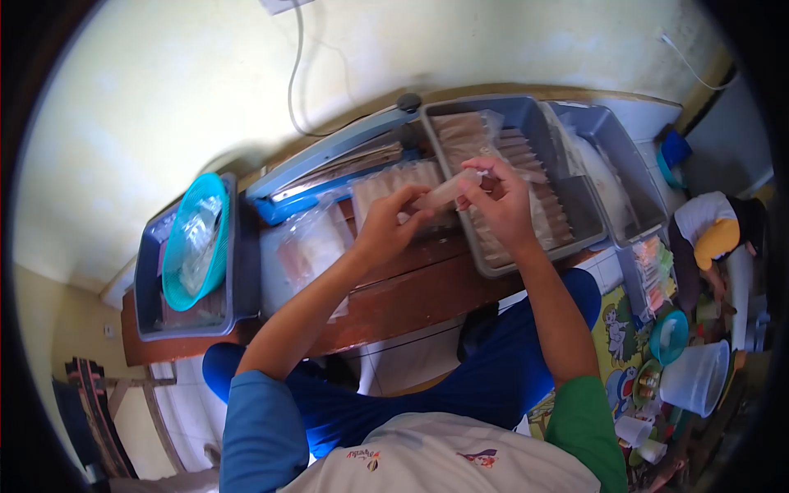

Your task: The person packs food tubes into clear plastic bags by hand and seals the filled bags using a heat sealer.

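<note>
At left, a teal basket [170,275] sits in a dark tub [187,331] on the surface [403,289]. The left hand [394,222] has its fingers closed round one end of a pale roll [441,194]; the right hand's [500,201] fingers pinch its other end, near a grey tub [585,205] holding brown sticks [555,218].

Two hands [505,209] hold one pale tube [445,194]. Three big tubs [586,212] show: one at nine o'clock, two at two. One large translucent bucket [694,380] stands at four.
</note>
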The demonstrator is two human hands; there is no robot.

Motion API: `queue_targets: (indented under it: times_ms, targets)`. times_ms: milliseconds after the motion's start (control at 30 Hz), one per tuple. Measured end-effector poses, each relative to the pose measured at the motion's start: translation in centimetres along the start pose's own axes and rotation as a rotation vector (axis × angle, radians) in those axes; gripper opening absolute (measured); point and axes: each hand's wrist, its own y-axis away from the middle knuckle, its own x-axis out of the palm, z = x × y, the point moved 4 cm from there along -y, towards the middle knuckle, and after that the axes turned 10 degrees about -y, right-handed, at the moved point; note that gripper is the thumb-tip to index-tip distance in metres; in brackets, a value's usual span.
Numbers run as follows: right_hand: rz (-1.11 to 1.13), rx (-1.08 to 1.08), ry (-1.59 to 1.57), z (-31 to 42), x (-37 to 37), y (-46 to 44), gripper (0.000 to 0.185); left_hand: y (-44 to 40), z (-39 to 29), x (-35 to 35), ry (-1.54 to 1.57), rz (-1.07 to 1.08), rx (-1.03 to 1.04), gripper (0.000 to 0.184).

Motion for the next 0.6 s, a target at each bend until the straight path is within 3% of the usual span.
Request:
queue_targets:
  times_ms: [133, 300, 500, 567, 600]
  targets:
    - [0.145, 0.173, 0.048, -3.7, 3.9, 1.6, 0.025, 5.8, 2.9, -3.9, 0.022, 0.072, -0.177, 0.035]
    - [0.299, 0.361, 0.05, -7.2, 8.1, 4.8, 0.024, 11.9, 5.5, -7.4, -0.084, 0.104, -0.185, 0.037]
    - [0.401, 0.37, 0.111, -9.2, 9.1, 7.2, 0.024, 16.3, 7.5, -8.8, -0.437, 0.125, -0.176, 0.047]
    - [0.396, 0.455, 0.054, -9.8, 9.1, 8.0, 0.024, 16.6, 7.5, -7.7, -0.695, 0.198, -0.083, 0.056]
    - [0.411, 0.466, 0.057, -10.1, 9.1, 8.4, 0.024, 16.8, 7.6, -7.2, -0.796, 0.19, -0.046, 0.05]
